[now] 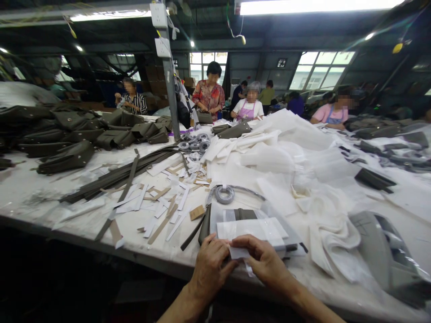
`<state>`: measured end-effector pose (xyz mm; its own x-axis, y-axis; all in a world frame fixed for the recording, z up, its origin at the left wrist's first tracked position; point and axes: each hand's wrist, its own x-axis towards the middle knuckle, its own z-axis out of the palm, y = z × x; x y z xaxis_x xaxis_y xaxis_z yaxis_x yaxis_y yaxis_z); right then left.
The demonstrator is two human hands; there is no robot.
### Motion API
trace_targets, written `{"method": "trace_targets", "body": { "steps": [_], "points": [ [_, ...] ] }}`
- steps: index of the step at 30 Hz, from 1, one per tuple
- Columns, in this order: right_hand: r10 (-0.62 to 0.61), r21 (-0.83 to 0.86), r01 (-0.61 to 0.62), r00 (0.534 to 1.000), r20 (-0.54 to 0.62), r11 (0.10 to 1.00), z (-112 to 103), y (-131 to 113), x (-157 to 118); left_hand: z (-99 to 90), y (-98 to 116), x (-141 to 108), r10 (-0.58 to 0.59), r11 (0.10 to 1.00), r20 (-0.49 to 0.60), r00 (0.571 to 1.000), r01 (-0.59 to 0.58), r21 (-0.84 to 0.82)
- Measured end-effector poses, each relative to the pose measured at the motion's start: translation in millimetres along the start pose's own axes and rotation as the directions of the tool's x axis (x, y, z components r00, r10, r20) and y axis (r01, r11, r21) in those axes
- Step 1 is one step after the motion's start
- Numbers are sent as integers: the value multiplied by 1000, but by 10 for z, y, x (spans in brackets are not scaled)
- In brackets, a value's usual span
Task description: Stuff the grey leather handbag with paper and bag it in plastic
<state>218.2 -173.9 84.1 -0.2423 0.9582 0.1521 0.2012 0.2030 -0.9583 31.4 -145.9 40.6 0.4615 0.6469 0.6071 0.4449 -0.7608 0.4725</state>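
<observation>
My left hand (pixel 213 260) is closed at the near edge of a dark olive bag (pixel 245 214), its fingertips at a small white piece (pixel 238 253). Thumb and fingers of my right hand (pixel 261 258) hold the right side of that white piece. White sheets (pixel 251 229) lie over the bag, inside or under clear plastic; which one I cannot tell. Beyond the bag rests a wrapped grey coil (pixel 224 194). A small brown tag (pixel 197 212) is just left of the bag.
Paper scraps (pixel 161 206) and long dark straps (pixel 124 172) lie left. White sheeting (pixel 286 148) is heaped right of centre, with a plastic-wrapped bag (pixel 387 255) at far right. Olive bags (pixel 74 130) are piled back left. A post (pixel 171 85) and several people stand beyond.
</observation>
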Motion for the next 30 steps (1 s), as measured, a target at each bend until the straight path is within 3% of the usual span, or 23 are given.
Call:
{"method": "trace_targets", "body": {
  "steps": [4,8,14,16,20,22,25,28,30],
  "points": [
    [68,-32,-66,996,63,997,-163,-54,77,122,-12,-8,-48,999,-105,993,48,-2],
    [26,-295,-20,999,19,955,-357,-37,145,140,-18,-26,-22,1000,-147,989,22,1],
    [60,-441,3,990,129,897,-283,7,310,127,-10,-13,-31,999,-146,989,32,9],
    [28,-475,54,986,164,878,-245,-13,385,121,13,9,-47,999,-147,988,49,14],
    [-157,-532,285,949,273,797,-258,-2,498,130,54,65,-97,993,-154,983,107,57],
    [-171,-571,315,941,292,758,-266,41,521,144,59,87,-125,988,-169,978,139,72],
    [-105,-627,233,966,235,743,-241,127,536,161,58,103,-176,978,-196,965,194,76],
    [-100,-561,160,986,135,812,-201,223,561,159,58,105,-205,971,-209,956,225,80],
    [-76,-495,93,996,55,864,-181,279,586,147,55,103,-147,975,-217,965,178,131]
  ]
}}
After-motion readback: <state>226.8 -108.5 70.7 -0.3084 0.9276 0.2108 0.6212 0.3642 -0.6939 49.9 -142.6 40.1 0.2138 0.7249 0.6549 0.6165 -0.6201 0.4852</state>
